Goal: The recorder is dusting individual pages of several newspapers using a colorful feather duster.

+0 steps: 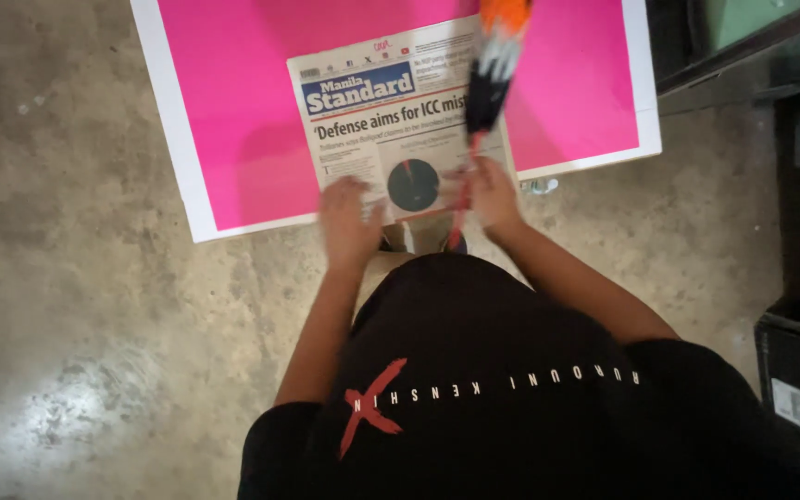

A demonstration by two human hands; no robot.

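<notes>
We had our right hand (493, 194) closed around the thin red handle of a feather duster (491, 79), whose dark and orange plumes rose blurred above the newspaper (372, 120). Our left hand (349, 222) hovered at the newspaper's near edge; whether it gripped the sheet we could not tell. The newspaper lay flat on a pink board (224, 111) with a white border. We judged the duster light and soft-tipped, best held low on its stiff handle.
</notes>
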